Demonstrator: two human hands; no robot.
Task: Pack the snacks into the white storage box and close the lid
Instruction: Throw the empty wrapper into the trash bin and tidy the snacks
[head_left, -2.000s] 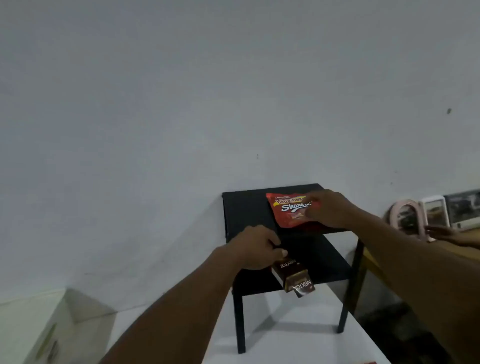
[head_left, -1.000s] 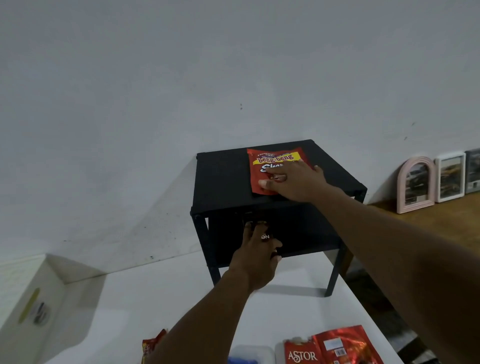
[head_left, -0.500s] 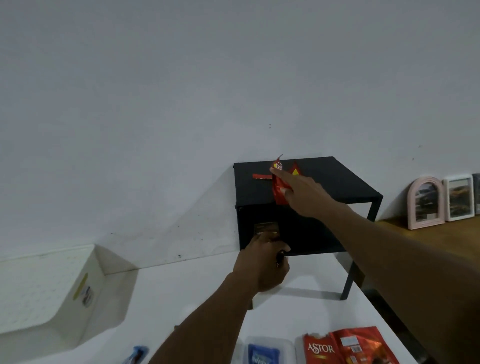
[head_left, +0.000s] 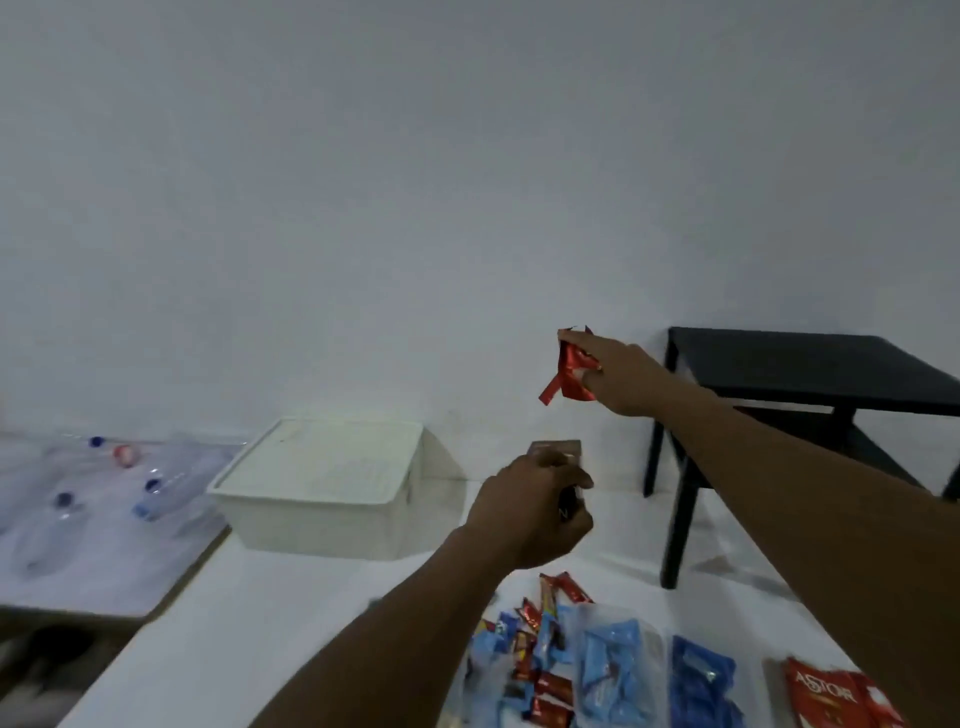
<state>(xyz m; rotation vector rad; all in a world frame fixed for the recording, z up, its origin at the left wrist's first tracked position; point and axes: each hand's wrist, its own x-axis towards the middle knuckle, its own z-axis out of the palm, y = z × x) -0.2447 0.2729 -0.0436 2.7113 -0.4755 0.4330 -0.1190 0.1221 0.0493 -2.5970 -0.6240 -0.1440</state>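
Right hand (head_left: 626, 376) is pinched on red pouch (head_left: 569, 375), left hand (head_left: 530, 512) wrapped round brown pack (head_left: 556, 448); centre-left white storage box (head_left: 311, 522) is lidded, packing judged unstarted.

One white storage box (head_left: 311, 530). One black side table (head_left: 810, 364). One red snack pouch (head_left: 569, 374) up there, one brown snack box (head_left: 556, 448). One red Astor pack (head_left: 836, 696), two big blue packs (head_left: 613, 670) (head_left: 701, 680). Clear bottles (head_left: 150, 488): at least four caps showing. Small wrapped snacks (head_left: 535, 649): a heap, too blurred to count.
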